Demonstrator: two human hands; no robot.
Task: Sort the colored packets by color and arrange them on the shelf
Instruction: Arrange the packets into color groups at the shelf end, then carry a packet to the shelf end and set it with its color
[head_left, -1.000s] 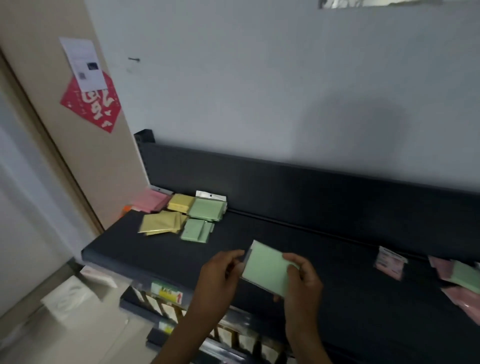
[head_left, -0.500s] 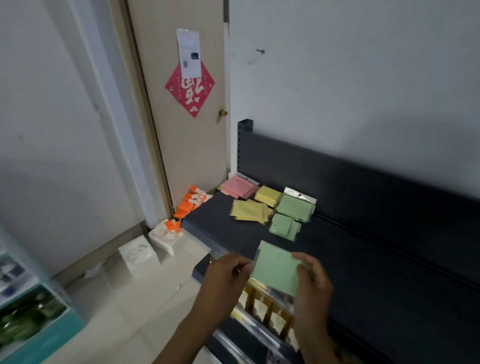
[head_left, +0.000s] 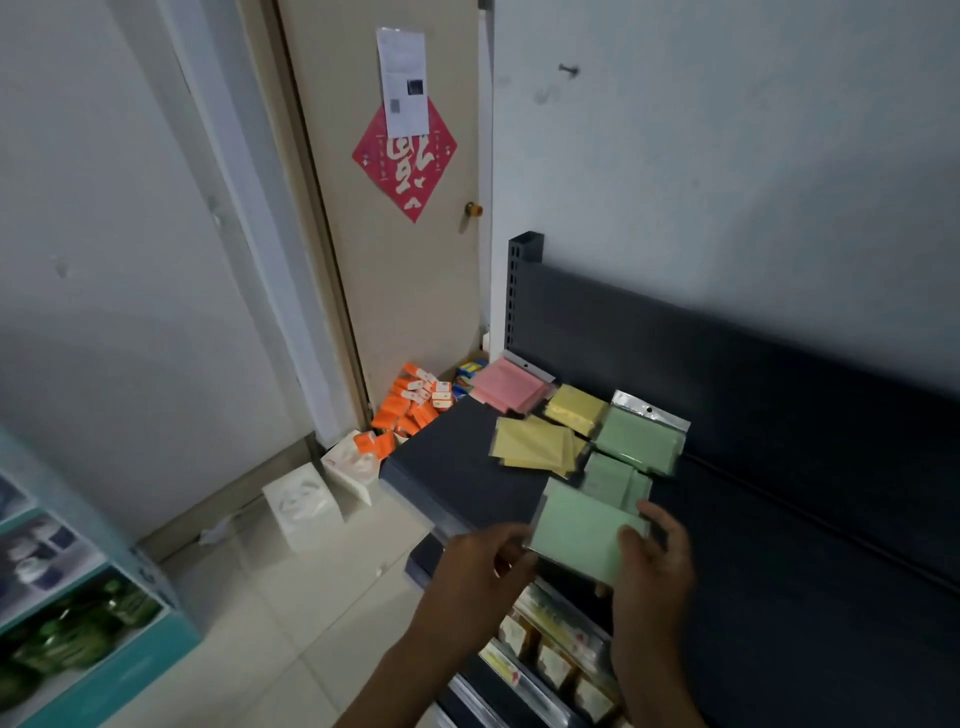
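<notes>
Dark shelf (head_left: 779, 519) along white wall, beige door (head_left: 405, 291) with red diamond poster (head_left: 405, 156) and taped paper notice at left. Floor beside shelf end: orange boxes (head_left: 410, 410) in a heap, white tissue boxes (head_left: 306, 506) near them; teal cabinet (head_left: 78, 597) at far left. On shelf top, left end: pink packets (head_left: 511, 385) at back corner, yellow packets (head_left: 537, 447) just beside, partly fanned, second yellow stack behind; green packets (head_left: 640, 440) right of yellow, smaller green pile (head_left: 615, 478) in front of them. Held green packet (head_left: 582, 535) above shelf front edge, just short of small green pile, tilted. Left hand (head_left: 483, 566) pinches packet's left edge, fingers curled round it; right hand (head_left: 657, 561) grips right edge, thumb on face, fingers behind. Both grips closed on same packet. Step in hand, judged: carrying a green packet to green group, sorting partly done with three colors grouped. Next move likely calls for short reach forward, laying packet flat onto green pile, squaring edges, keeping clear of yellow fan beside. Versus earlier frames: view swung left and closer, door and floor clutter now in full sight, mixed packets at shelf's right end gone from view; packet nearer green pile, hands on it same as before.
</notes>
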